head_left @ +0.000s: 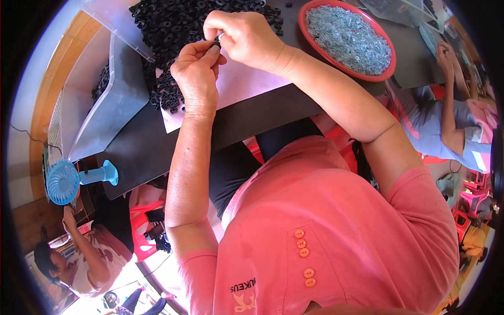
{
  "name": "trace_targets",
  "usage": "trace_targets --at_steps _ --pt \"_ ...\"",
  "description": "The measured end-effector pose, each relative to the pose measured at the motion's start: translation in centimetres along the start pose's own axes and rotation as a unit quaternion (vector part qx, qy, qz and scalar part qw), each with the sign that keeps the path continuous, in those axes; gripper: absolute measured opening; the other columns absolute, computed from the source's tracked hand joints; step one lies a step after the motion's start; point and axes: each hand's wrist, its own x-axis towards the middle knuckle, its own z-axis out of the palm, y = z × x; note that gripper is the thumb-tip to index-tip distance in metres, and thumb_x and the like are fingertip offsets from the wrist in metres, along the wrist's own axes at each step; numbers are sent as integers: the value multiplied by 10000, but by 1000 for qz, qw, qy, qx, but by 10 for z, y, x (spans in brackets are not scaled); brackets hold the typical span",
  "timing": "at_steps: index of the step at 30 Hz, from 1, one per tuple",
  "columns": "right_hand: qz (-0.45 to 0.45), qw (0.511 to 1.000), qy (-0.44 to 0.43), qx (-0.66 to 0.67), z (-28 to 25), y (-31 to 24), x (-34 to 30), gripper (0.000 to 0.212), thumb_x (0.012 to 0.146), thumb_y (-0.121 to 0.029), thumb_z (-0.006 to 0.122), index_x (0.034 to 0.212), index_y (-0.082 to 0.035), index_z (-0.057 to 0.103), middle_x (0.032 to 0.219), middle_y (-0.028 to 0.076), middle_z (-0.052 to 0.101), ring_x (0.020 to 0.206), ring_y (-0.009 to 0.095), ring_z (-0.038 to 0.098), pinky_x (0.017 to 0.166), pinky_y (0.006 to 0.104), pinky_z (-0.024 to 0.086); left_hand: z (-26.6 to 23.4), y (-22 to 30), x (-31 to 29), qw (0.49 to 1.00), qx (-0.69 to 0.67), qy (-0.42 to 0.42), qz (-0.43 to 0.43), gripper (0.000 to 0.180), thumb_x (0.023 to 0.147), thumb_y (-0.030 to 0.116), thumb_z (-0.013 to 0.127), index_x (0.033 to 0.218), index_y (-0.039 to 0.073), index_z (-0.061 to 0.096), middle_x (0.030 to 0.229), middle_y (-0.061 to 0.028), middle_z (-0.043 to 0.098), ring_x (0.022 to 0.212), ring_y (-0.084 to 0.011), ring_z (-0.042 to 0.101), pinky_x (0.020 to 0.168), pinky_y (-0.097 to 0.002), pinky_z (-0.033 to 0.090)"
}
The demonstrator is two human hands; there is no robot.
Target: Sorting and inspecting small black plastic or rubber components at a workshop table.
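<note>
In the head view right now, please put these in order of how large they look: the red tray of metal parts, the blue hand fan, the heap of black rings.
1. Heap of black rings
2. Red tray of silvery metal parts
3. Blue hand fan

The fisheye shrinks the fan near the rim, so its true rank is unsure.

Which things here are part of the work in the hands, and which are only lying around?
In use: left hand, right hand, small black part, pile of black rings, red bowl of metal pieces.
Lying about: blue fan, clear plastic bin.
</note>
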Motion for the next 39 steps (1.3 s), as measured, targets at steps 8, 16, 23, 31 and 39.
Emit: trace_targets --at_steps 8,16,23,31,39 --pt "72 996 -6 43 2 6 1 147 740 -1 582 814 -121 622 672 42 652 630 254 653 571 381 506 -2 3 -1 1000 12 -13 -14 69 872 15 630 918 -37 624 684 -78 633 541 -69 513 464 -188 350" --pt "73 995 -32 63 -4 5 2 146 731 -8 585 801 -131 620 662 34 647 625 255 650 567 381 502 -3 2 0 999 -8 -10 -37 90 868 9 637 947 -35 628 705 -81 643 563 -90 565 441 -187 331" --pt "39 999 -23 19 4 1 -3 150 679 -60 673 767 -141 581 647 24 625 604 264 637 525 387 472 1 0 -3 1000 -1 1 -17 54 857 -27 626 907 -47 624 736 -79 638 610 -118 597 504 -215 405" --pt "-18 998 -29 -44 14 -5 -6 214 635 -118 730 766 -143 563 689 -4 627 646 235 654 535 377 484 -2 -18 5 997 39 62 32 75 806 -26 667 871 -62 654 778 -61 640 648 -103 560 551 -235 421" --pt "-48 998 15 -31 25 -4 -8 226 642 -1 687 747 -119 527 651 19 605 600 247 623 511 355 461 -2 -18 7 985 109 87 99 60 796 -28 663 832 -75 658 783 -79 653 687 -110 558 621 -266 474"
